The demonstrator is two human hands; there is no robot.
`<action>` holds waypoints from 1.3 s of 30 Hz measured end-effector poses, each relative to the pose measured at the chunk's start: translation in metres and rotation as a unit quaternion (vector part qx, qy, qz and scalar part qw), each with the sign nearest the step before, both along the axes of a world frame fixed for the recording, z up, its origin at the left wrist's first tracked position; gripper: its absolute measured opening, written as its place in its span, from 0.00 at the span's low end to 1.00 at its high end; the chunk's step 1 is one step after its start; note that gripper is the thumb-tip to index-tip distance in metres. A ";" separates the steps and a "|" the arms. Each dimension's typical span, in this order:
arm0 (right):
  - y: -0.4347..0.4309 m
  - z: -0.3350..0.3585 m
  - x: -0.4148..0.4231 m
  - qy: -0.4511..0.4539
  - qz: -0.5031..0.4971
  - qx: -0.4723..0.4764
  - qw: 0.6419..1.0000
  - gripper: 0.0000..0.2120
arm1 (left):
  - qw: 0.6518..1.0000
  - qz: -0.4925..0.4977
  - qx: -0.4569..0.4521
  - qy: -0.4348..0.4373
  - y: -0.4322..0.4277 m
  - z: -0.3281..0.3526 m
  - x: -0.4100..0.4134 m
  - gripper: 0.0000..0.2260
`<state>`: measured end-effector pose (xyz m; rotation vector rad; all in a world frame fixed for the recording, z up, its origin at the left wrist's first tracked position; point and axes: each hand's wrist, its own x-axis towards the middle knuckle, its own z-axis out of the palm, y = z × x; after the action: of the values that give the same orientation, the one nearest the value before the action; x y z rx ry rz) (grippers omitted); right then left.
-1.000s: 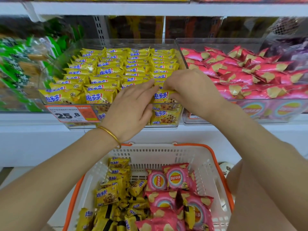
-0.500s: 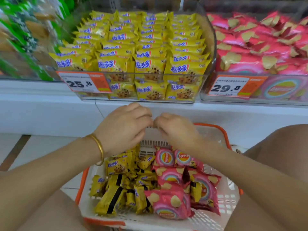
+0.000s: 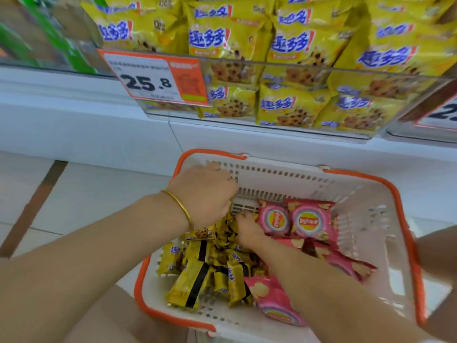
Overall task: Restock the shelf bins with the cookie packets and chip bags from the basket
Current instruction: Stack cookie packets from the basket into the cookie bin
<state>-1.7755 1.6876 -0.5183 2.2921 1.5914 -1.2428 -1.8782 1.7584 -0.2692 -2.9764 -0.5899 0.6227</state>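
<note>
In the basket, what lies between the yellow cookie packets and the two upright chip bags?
The right hand reaches down between the cookie packets and chip bags, in the head view.

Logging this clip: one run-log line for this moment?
stage: pickup; left hand, right hand: in basket among cookie packets; grasp: unclear

At twelve o'clock I see a white shelf ledge [image 3: 74, 115] carrying a clear plastic bin [image 3: 247, 61] of yellow cookie packets [image 3: 284, 110], with an orange-and-white price tag [image 3: 153, 78] on its front. At six o'clock a white perforated plastic basket [image 3: 358, 194] with an orange rim sits over the pale tiled floor [image 3: 86, 194].
</note>
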 end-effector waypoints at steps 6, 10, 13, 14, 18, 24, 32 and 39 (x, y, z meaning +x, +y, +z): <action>-0.001 -0.010 0.005 -0.014 -0.085 0.086 0.993 0.13 | 1.000 0.018 -0.021 -0.008 0.004 0.000 0.006 0.13; -0.018 0.023 0.027 0.025 -0.102 0.167 0.980 0.06 | 0.999 0.034 -0.038 -0.019 0.004 0.000 0.009 0.13; -0.035 0.074 0.057 0.112 -0.082 0.214 0.967 0.06 | 0.995 0.071 -0.067 0.001 0.003 -0.001 0.010 0.12; -0.039 0.094 0.066 0.147 -0.069 0.226 0.960 0.06 | 0.991 0.093 -0.094 -0.001 0.002 0.000 0.012 0.12; -0.048 0.179 0.082 0.258 -0.004 0.239 0.936 0.07 | 0.946 0.229 -0.225 -0.040 0.001 0.009 0.020 0.15; -0.064 0.260 0.085 0.284 0.024 0.354 0.891 0.12 | 0.795 0.368 -0.445 -0.187 -0.005 0.026 0.015 0.19; -0.056 0.348 0.068 0.301 -0.072 0.371 0.876 0.19 | 0.752 0.271 -0.403 -0.446 -0.024 0.105 0.005 0.02; 0.035 0.444 0.071 0.217 -0.132 0.511 0.821 0.19 | 0.730 0.232 -0.088 -0.637 0.040 0.163 -0.001 0.09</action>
<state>-1.7043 1.7223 -0.0742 3.0420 2.6853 -1.1648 -1.8794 1.7988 -0.1058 -2.9314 -1.3345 -1.6509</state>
